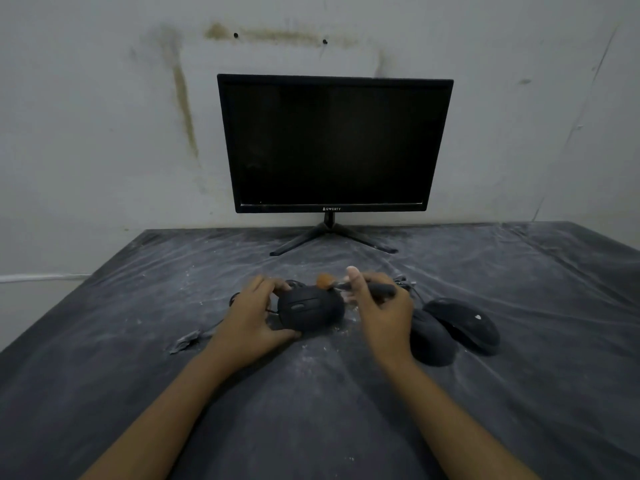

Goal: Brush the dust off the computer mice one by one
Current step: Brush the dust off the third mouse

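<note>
Grey-black plastic sheeting point(138, 393) covers the whole worktop, wrinkled and streaked with pale dust, thickest around the middle. Behind it rises a whitish wall point(104, 133) with brown stains and a couple of dark holes. A dark monitor point(334, 143) stands at the back centre, its splayed stand point(329, 237) planted on the sheet just beside the wall.

Centre stage, the left hand point(251, 318) grips a black mouse point(311, 311), with its fingers point(273, 284) curled over the far side and the thumb tucked under the near edge. The mouse sits at mid-worktop, turned sideways. The right hand point(384, 313) pinches a small brush point(325, 281) by its dark handle, thumb raised, and the orange-brown bristles touch the mouse's far upper edge.

Just beside the right wrist lies a second mouse point(431, 341), and a third mouse point(464, 323) lies close to the right of that. Tangled cables point(405, 282) lie behind the right hand. A cable runs left from the held mouse to a plug point(185, 342) lying flat on the sheet.

The back edge meets the wall, and the left edge runs diagonally toward the viewer. Broad stretches of dusted sheet spread left of the plug, right of the third mouse, and nearer the viewer around both forearms.
</note>
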